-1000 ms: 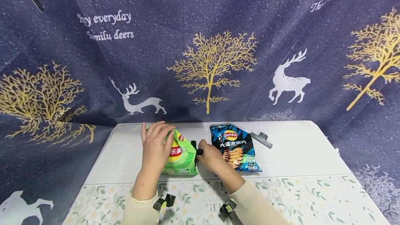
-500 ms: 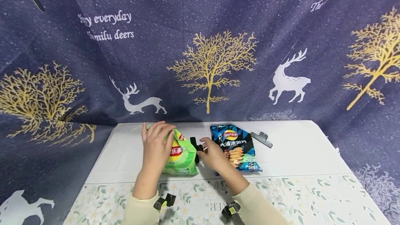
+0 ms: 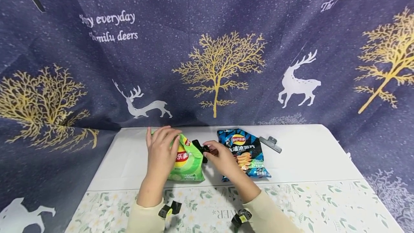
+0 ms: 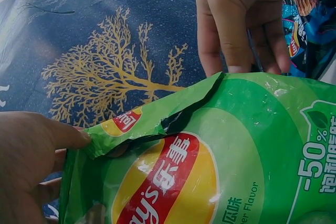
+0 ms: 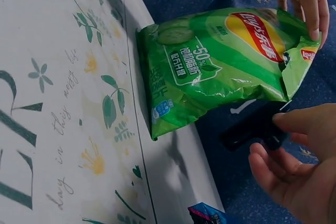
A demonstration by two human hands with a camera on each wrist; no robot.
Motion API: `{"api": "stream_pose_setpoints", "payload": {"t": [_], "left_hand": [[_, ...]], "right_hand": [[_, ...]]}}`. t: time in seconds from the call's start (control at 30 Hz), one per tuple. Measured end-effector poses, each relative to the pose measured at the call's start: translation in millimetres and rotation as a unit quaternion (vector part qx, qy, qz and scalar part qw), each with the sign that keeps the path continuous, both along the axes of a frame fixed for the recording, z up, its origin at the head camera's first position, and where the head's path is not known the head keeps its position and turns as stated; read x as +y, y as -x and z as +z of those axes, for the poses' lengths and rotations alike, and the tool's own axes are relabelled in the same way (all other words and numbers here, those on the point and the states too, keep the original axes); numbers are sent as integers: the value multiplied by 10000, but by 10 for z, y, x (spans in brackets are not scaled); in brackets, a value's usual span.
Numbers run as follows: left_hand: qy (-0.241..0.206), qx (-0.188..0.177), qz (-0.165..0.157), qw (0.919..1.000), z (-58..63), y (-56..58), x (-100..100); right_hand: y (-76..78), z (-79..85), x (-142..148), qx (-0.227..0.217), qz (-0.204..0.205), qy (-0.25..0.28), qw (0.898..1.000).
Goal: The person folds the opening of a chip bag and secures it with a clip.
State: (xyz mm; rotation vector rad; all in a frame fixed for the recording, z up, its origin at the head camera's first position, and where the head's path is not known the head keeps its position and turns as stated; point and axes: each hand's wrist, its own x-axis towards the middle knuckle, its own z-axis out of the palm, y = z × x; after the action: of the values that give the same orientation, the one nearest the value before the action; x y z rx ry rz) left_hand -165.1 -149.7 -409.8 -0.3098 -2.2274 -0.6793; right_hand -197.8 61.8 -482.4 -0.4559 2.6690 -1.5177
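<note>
A green chip bag point(image 3: 191, 168) stands on the table's left half, its top edge folded over to the front. My left hand point(image 3: 161, 154) grips that folded top at its left end; the left wrist view shows the thumb on the fold point(image 4: 126, 127). On the bag's right side, my right hand point(image 3: 223, 159) pinches a black bag clip point(image 3: 198, 145) between thumb and fingers. In the right wrist view the clip point(image 5: 244, 130) lies close to the folded edge; whether it touches the bag, I cannot tell. The fingers partly hide the clip.
A blue-black chip bag point(image 3: 237, 150) lies to the right, partly behind my right hand. Beyond it is a grey bag clip point(image 3: 271, 144). A flower-patterned cover point(image 3: 310, 204) spans the table's near part, and a dark blue cloth point(image 3: 207, 10) hangs behind.
The black bag clip has tilted, its upper end moving up and left toward the green bag's fold. My right hand has shifted slightly with it. The left hand has stayed in place.
</note>
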Motion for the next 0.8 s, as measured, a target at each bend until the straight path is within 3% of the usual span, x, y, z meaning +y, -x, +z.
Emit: {"api": "stream_pose_setpoints", "payload": {"t": [0.3, 0.8], "left_hand": [[39, 23, 4, 10000, -1, -3, -1], [74, 55, -9, 10000, -8, -3, -12]], "right_hand": [[-23, 43, 36, -169, -418, 636, 9970], [-50, 148, 58, -79, -388, 1506, 9878]]}}
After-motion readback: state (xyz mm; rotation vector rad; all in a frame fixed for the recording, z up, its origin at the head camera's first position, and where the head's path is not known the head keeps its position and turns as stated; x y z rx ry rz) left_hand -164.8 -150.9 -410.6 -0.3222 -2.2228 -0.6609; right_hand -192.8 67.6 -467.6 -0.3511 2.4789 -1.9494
